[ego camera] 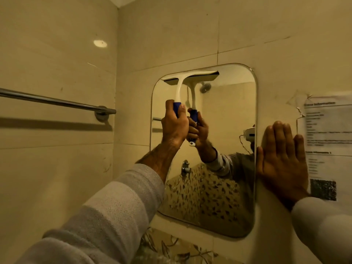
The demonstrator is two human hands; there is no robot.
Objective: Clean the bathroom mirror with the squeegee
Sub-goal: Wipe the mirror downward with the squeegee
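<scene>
Tiled wall, one mirror — one squeegee, left hand gripping, right hand flat

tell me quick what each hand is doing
Left hand: grips the white squeegee's blue handle.
Right hand: open, flat on the beige tiled wall.

Head view, close, facing mirror

left hand grips squeegee at mirror top | right hand flat on wall
</scene>
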